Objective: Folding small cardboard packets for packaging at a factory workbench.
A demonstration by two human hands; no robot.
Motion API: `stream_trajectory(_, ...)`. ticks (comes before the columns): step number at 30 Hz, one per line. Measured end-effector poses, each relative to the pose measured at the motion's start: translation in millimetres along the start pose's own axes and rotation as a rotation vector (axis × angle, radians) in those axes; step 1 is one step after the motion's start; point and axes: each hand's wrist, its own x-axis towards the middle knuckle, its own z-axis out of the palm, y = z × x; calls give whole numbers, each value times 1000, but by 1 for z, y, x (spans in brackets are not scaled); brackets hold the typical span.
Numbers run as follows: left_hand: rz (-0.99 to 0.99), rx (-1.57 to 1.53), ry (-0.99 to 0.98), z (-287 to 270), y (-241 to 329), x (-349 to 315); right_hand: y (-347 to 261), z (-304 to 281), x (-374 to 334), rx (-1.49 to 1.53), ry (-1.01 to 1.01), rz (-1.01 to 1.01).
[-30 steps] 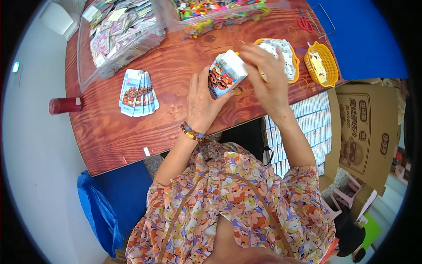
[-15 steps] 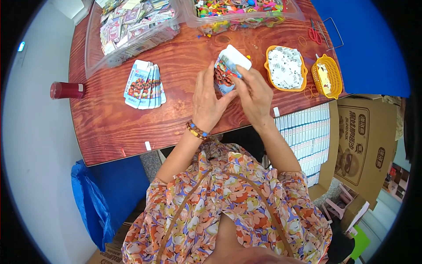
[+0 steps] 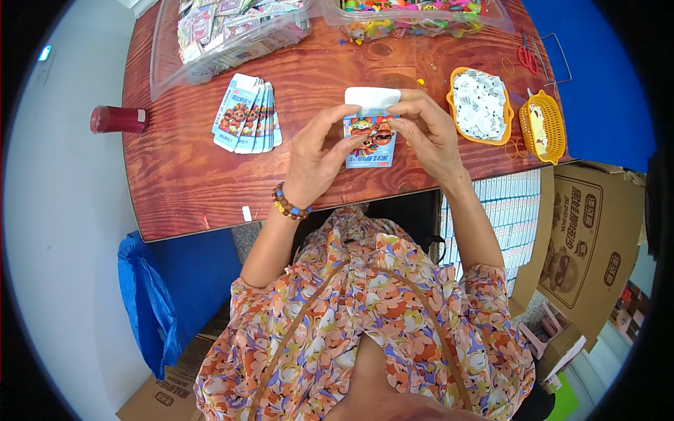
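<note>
A small blue printed carton [image 3: 371, 152] stands in front of me, held between both hands above the table. Its white flap [image 3: 372, 97] points away from me. On its left side my left hand [image 3: 314, 154] grips it, thumb on the printed face and fingers near the flap. The right hand [image 3: 432, 140] pinches the opposite side, thumb against the face and fingertips by the flap's fold. What lies inside the carton is hidden. Left of my hands, a fanned stack of similar flat blue cartons [image 3: 246, 119] lies on the table.
Yellow baskets stand at right, one with white paper packets [image 3: 481, 105], one with cream slips [image 3: 537, 130]. Clear tubs at the back hold card packets [image 3: 217, 31] and colourful small toys [image 3: 414, 28]. Red scissors [image 3: 526, 59], a dark red jar [image 3: 119, 120] and a large box of packed cartons [image 3: 502, 210] are around.
The carton has turned from a tilted position to face me squarely, flap away from me. Both hands have moved to opposite sides of it. The whole view has shifted slightly.
</note>
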Motion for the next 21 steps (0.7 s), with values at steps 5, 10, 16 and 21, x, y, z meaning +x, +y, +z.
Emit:
stream_trajectory(5, -210, -252, -43, -4, 7, -8, -3, -11, 7, -152, -145, -20)
stream_trajectory(10, -269, -251, -34, -2, 10, -11, -12, -5, 4, 21, -150, 263)
stream_trajectory(16, -196, -297, -27, 2, 13, -14, -15, -8, 9, -47, -244, 58)
stream_trajectory(21, -204, -291, -57, -1, 14, -15, -25, -9, 15, 162, -227, 415)
